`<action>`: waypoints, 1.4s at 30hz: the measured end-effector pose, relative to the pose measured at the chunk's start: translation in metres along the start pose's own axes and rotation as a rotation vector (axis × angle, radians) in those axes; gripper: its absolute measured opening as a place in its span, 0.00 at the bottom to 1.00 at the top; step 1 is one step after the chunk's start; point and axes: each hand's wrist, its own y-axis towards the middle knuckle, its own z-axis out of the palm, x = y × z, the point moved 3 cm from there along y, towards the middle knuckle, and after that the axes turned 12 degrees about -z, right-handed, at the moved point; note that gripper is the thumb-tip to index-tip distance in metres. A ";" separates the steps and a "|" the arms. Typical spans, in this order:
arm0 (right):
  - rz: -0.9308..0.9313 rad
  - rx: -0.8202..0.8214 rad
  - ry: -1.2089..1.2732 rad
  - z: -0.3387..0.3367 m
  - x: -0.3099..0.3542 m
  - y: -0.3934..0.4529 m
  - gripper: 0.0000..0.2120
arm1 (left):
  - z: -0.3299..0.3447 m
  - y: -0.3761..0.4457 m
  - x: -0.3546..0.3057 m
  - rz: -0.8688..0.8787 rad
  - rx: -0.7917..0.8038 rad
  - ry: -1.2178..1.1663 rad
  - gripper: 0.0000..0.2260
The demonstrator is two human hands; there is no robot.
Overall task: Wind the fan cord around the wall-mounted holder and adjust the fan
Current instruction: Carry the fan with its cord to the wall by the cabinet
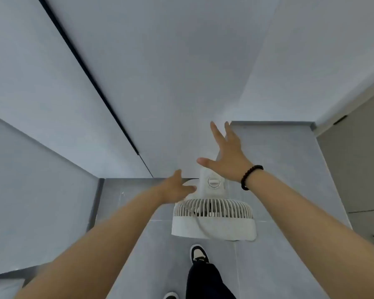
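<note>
The right hand point(227, 156) is held above the fan point(213, 214), fingers spread. The left hand point(177, 188) is placed beside its mount point(213, 183); whether its fingers grip cannot be told.

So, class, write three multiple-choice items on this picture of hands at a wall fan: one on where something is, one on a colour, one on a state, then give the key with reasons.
1. Where does the cord run?
A. Across the fan's grille and down over its rim
B. Along the ceiling
C. Round the left wrist

2. What colour is the bracelet on the right wrist?
A. White
B. Dark
C. Yellow

3. How is the right hand?
A. Clenched in a fist
B. Pinching the cord
C. Open, fingers spread

Key: 1 A, the white cord crosses the grille and curves down over the rim. 2 B, the beads look dark, near black. 3 C, its fingers are straight and spread above the fan's dial, and it holds nothing.
</note>
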 end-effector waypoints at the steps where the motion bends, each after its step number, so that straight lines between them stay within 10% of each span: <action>1: 0.010 0.018 0.002 0.006 -0.004 -0.002 0.47 | 0.008 0.005 0.003 -0.042 0.006 0.042 0.36; 10: 0.165 0.150 0.090 0.052 -0.045 -0.018 0.39 | 0.045 0.042 0.026 -0.206 -0.130 -0.123 0.12; 17: 0.200 0.365 0.025 0.091 -0.049 -0.030 0.28 | 0.036 0.043 0.036 -0.166 -0.284 -0.213 0.18; 28: 0.210 0.169 0.249 0.087 -0.022 -0.041 0.18 | 0.025 0.007 0.034 0.013 -0.382 -0.534 0.21; 36: 0.527 0.011 0.850 0.074 -0.007 -0.038 0.25 | 0.029 -0.080 0.026 0.269 -0.127 -0.940 0.16; 42: 0.462 -0.094 0.867 0.053 0.012 -0.044 0.07 | 0.039 -0.086 0.036 0.318 -0.156 -0.922 0.13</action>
